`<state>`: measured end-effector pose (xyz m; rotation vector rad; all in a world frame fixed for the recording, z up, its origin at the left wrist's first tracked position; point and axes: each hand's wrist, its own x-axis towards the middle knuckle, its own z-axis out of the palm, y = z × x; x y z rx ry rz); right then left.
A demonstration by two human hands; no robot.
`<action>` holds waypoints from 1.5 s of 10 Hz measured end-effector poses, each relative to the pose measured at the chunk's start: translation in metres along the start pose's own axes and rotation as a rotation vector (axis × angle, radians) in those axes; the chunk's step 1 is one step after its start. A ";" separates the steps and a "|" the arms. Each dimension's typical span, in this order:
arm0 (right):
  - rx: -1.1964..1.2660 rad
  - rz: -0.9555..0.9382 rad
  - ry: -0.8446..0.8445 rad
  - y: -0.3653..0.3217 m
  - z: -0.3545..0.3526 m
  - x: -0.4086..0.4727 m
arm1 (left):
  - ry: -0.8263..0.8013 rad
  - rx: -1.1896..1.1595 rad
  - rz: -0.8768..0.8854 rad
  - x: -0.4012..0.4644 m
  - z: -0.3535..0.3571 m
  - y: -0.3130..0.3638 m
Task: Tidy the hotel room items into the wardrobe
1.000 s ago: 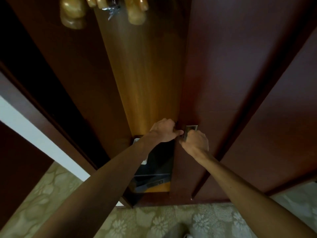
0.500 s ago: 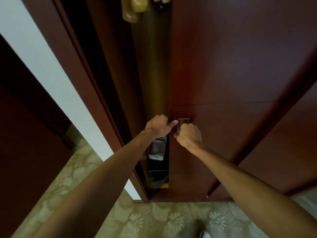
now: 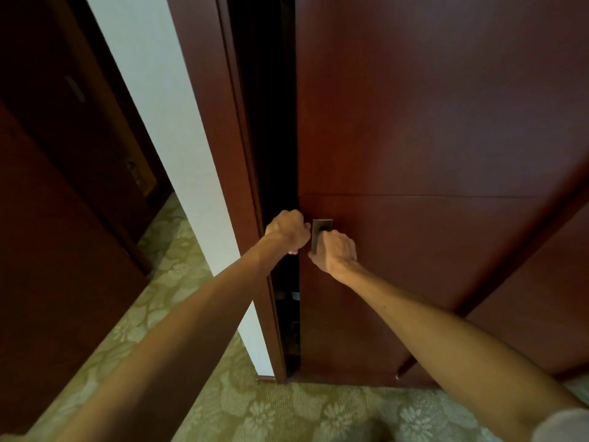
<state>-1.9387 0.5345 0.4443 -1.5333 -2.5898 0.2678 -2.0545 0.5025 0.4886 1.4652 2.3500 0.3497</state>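
floor: green-beige floral patterned carpet (image 3: 271,413), nearest, runs under both forearms.
right hand: right hand (image 3: 336,252) fingers curled into the dark metal recessed door pull (image 3: 321,229), clamped on it.
left hand: left hand (image 3: 287,230) fingers wrapped round the left edge of the dark red-brown wooden sliding wardrobe door (image 3: 430,154), gripping it just left of the pull.
gap: narrow dark opening (image 3: 288,314) between door edge and dark red-brown wardrobe frame post (image 3: 223,122); faint items low inside, too dark to name.
task thing: wardrobe sits directly ahead, almost shut; only a slit remains.
step: judged as closing the door, near end of task.
risk: left fingers sit in the closing gap; pushing the door home without releasing could pinch them against the frame. A hard shove could slam or bounce the door.
far left: white wall strip (image 3: 153,106), darker door beyond.
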 end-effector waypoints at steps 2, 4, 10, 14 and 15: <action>0.024 -0.077 -0.047 -0.023 0.008 0.002 | 0.118 0.213 0.071 -0.014 -0.017 0.009; 0.060 -0.078 -0.039 -0.041 0.014 0.003 | 0.148 0.245 0.086 -0.016 -0.022 0.005; 0.062 -0.061 -0.124 -0.036 0.001 0.009 | 0.192 0.208 0.056 -0.024 -0.020 0.008; 0.155 0.007 -0.070 0.131 -0.048 -0.021 | 0.214 0.194 -0.055 -0.026 -0.014 0.042; 0.279 0.020 -0.030 0.164 -0.086 -0.023 | 0.238 0.043 0.006 -0.028 -0.027 0.064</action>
